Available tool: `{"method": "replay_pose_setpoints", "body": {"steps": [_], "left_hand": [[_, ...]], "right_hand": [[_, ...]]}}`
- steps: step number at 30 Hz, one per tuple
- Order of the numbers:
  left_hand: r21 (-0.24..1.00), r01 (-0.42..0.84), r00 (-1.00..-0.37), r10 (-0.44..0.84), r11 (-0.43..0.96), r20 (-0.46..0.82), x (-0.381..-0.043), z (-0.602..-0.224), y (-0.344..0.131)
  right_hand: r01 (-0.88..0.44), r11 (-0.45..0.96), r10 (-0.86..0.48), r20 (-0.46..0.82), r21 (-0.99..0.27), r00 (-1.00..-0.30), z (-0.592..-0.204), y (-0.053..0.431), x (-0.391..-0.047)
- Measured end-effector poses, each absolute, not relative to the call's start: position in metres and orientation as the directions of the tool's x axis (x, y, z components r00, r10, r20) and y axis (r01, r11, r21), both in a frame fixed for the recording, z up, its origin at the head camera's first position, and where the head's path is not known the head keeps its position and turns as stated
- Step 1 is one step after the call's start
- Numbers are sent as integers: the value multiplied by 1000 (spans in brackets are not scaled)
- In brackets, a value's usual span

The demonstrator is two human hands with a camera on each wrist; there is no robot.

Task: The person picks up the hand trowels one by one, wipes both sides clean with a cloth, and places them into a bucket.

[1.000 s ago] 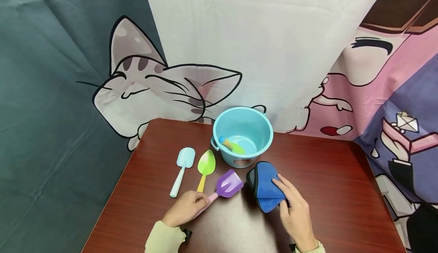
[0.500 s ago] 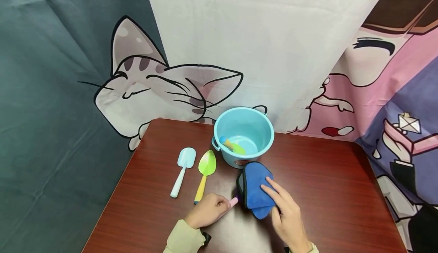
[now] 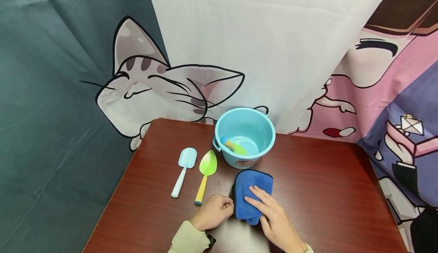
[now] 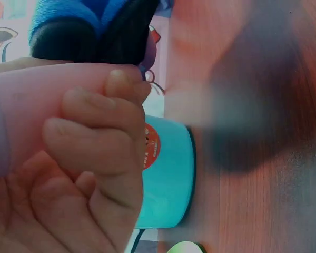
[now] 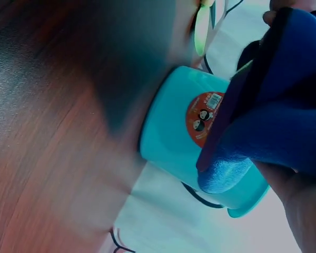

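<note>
My left hand [image 3: 213, 212] grips the pink handle of a toy shovel [image 4: 37, 100], its fingers curled round it in the left wrist view. In the head view that shovel is hidden by my hand and a folded blue cloth [image 3: 245, 184] with black edging. My right hand [image 3: 275, 218] holds the cloth, fingers spread on its upper face and thumb at its lower edge. A sliver of the purple blade [image 5: 221, 124] shows along the cloth in the right wrist view. Both hands are above the table, just in front of a light blue bucket [image 3: 230, 159].
Left of the bucket lie a light blue toy shovel [image 3: 187, 158] and a green one with a yellow handle [image 3: 208, 163]. Inside the bucket is another small tool with a green blade [image 3: 239, 149]. Behind the red-brown table [image 3: 318, 177] hangs a printed cartoon curtain [image 3: 273, 36].
The left hand has moved right with the purple shovel, whose blade is now covered by the cloth. The right hand has brought the cloth left and slightly nearer over it.
</note>
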State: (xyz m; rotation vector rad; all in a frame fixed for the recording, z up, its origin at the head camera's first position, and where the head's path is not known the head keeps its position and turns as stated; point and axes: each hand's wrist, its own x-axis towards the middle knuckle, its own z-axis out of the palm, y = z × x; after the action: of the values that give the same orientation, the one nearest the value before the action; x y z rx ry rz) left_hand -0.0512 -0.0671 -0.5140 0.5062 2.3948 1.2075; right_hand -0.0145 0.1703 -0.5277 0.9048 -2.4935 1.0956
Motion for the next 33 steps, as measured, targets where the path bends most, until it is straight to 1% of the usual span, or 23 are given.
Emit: {"method": "replay_pose_setpoints", "body": {"steps": [3,5,12,19,22,29,33], "left_hand": [[825,152,-848,501,545,-175,-51,-515,-67],[835,152,-842,512,528,-170,-50,-514,-69],[851,166,-834,531,497,-148,-48,-513,-74],[852,140,-844,510,504,-163,-44,-513,-73],[861,135,-849,505,490,-154,-44,-512,-75],[879,103,-862,483,466,-155,-43,-512,-76],[880,110,-858,491,462,-151,-42,-511,-78]], "right_hand": [[-621,536,-453,426,-572,-783,-529,172,-14],[-616,557,-448,423,-557,-787,-530,172,-14],[-600,637,-382,478,-484,-791,-533,171,-15],[-507,735,-285,474,-450,-833,-537,176,-20],[-476,752,-230,495,-456,-838,-536,181,-21],[-448,758,-137,557,-473,-819,-529,196,-23],[-395,770,-63,556,-501,-829,-528,202,-22]]}}
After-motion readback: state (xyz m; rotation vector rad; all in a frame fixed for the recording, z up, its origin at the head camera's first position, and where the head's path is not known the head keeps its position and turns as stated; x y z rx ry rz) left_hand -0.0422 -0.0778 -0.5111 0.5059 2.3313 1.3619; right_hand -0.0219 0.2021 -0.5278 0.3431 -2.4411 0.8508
